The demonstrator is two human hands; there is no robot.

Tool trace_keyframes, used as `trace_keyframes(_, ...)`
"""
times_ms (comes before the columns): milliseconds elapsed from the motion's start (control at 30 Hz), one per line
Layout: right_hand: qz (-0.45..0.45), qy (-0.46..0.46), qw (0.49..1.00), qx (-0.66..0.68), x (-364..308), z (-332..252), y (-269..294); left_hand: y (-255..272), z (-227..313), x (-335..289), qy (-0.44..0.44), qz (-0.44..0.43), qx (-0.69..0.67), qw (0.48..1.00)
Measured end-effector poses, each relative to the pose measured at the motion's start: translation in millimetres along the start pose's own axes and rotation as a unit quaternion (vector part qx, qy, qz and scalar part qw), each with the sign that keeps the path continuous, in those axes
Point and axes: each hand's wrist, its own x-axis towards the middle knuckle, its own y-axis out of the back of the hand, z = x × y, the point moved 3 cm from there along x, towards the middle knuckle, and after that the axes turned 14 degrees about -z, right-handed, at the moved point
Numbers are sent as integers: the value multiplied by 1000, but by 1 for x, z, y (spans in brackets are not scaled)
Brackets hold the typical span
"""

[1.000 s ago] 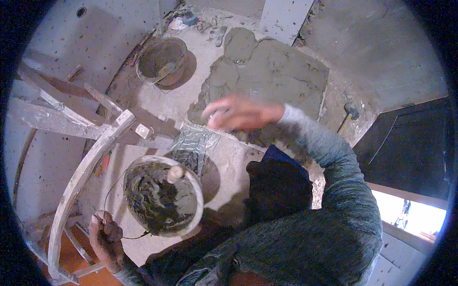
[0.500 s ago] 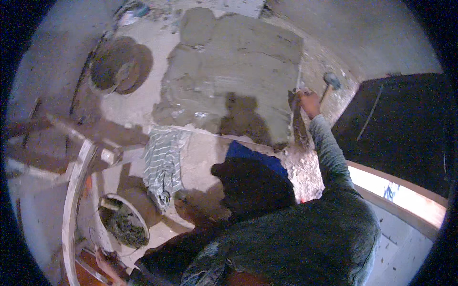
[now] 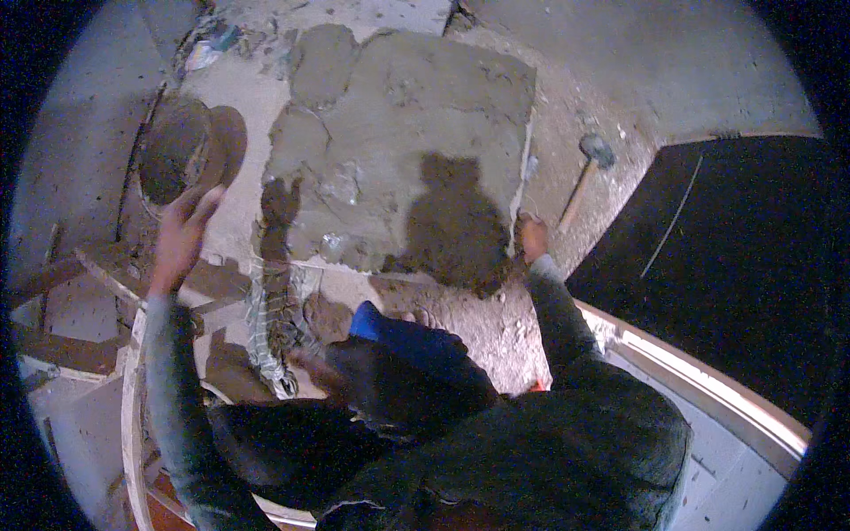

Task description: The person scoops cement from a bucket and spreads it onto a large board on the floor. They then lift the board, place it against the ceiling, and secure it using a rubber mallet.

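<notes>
— Speckled grey wall (image 3: 84,150) on the left, pale dusty floor (image 3: 254,88) below. How many things do you count?

— I count one broad wet mortar patch (image 3: 403,133) on the floor, one bucket (image 3: 173,146) left of it, one mallet (image 3: 582,188) right, one striped cloth (image 3: 258,327) by its near edge.

— Hands?

— Two on my feed. The left hand (image 3: 180,246) is by the bucket, fingers (image 3: 210,203) spread loosely; I can't tell whether they touch it. The right hand (image 3: 533,239) is at the patch's right edge, fingers curled; whether they grip anything, I can't tell.
</notes>
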Motion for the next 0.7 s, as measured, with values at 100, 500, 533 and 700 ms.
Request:
trace_keyframes(100,-39,-19,988,148,-1,-43,2,-16,-82,119,-69,34,145,986)
trace_keyframes(500,-6,-69,926,372,29,-38,18,-72,-182,337,14,90,90,992)
trace_keyframes(533,2,-97,929,358,31,-39,11,-71,-188,343,20,95,79,992)
trace_keyframes(700,38,-217,924,313,34,-62,-2,-87,-197,371,30,60,-75,995)
